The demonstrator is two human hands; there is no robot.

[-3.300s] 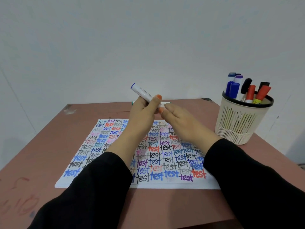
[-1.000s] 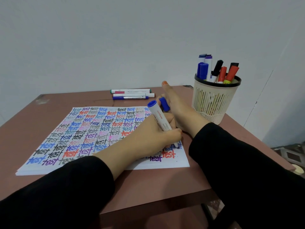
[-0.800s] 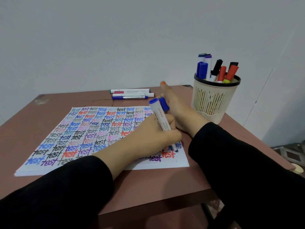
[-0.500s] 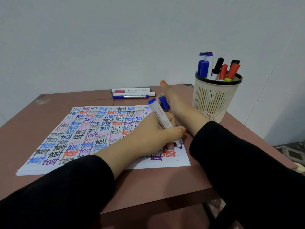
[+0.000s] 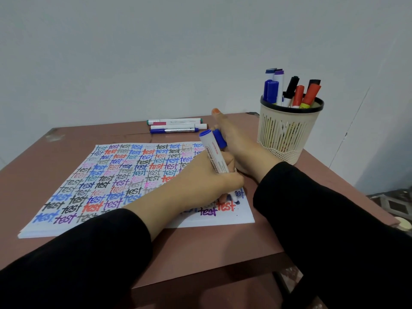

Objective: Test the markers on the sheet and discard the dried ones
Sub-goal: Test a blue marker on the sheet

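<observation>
A white sheet [image 5: 116, 175] covered with the word "test" in many colours lies on the brown table [image 5: 200, 246]. My left hand [image 5: 200, 181] grips a white marker with a blue end [image 5: 215, 161], its tip touching the sheet near the lower right corner. My right hand [image 5: 236, 143] rests on the sheet's right edge and holds the blue cap [image 5: 219, 138], thumb pointing up.
A cream mesh holder [image 5: 287, 132] with several capped markers stands at the table's right back corner. Three markers [image 5: 176, 126] lie side by side beyond the sheet. The table's right edge drops to a tiled floor [image 5: 394, 204].
3.3 s ago both hands held the marker up above the sheet. Since then the left hand has brought it down and its tip has moved slightly at the sheet's lower right corner.
</observation>
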